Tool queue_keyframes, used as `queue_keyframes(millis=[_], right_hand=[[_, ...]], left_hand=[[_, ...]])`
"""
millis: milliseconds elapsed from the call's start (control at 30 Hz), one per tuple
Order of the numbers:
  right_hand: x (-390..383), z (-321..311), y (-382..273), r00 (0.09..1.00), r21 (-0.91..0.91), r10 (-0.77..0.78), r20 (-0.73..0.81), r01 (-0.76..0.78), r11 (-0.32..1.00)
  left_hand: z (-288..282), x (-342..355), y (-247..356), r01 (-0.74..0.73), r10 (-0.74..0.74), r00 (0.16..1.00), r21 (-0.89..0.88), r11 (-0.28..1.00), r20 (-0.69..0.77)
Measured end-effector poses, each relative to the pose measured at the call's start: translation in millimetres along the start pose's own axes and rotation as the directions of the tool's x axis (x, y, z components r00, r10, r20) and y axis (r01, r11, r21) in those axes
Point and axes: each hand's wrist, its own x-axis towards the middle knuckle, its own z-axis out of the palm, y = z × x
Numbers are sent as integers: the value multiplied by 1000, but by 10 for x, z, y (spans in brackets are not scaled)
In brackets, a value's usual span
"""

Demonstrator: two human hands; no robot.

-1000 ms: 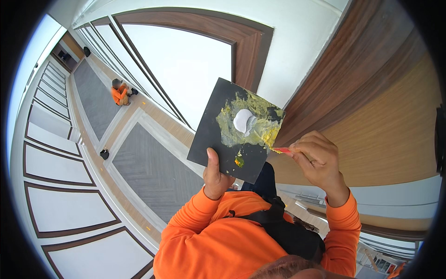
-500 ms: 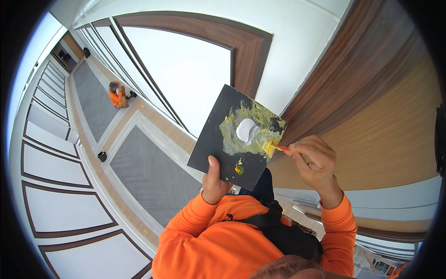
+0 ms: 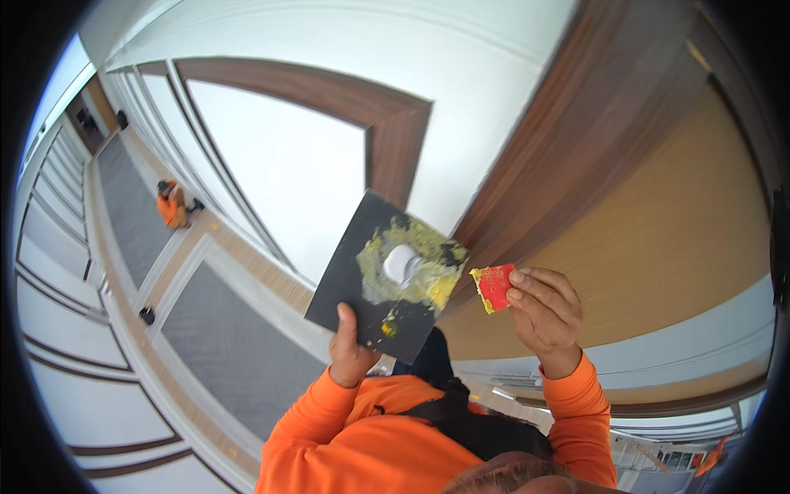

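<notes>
My left hand [image 3: 352, 356] grips the lower edge of a flat black board [image 3: 336, 290], its thumb lying on top. Yellowish filler paste [image 3: 448, 284] is smeared over the board's upper part, with a white blob [image 3: 401, 264] in the middle and a small orange-green dab [image 3: 388, 327] lower down. Between the thumb and fingers of my right hand [image 3: 550, 309] is a small red plastic scraper [image 3: 496, 286], its flat face showing. Yellow paste clings to the scraper's left and lower edges. It is held just right of the board, apart from it.
A white wall panel [image 3: 276, 156] with brown wood trim [image 3: 387, 115] rises ahead. On the right stands a wood-faced surface [image 3: 650, 206]. Farther left, another person in orange [image 3: 171, 206] crouches on the floor by the wall, and a small black bag [image 3: 147, 315] lies nearer.
The red scraper has come off the paste on the board and turned from edge-on to show its flat face. Board and both hands sit lower and further left in the picture.
</notes>
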Motion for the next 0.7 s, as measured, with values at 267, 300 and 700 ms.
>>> queue_keyframes(millis=[267, 300, 700], right_hand=[[708, -925, 405, 929, -309, -81, -361, -37, 950], [967, -975, 398, 914, -390, -73, -400, -98, 916], [2284, -1877, 833, 911, -613, -84, -404, -202, 764]], left_hand=[[87, 66, 54, -98, 87, 992, 130, 987, 89], [42, 99, 126, -94, 88, 993, 68, 993, 84], [311, 52, 153, -135, 135, 990, -7, 991, 42]])
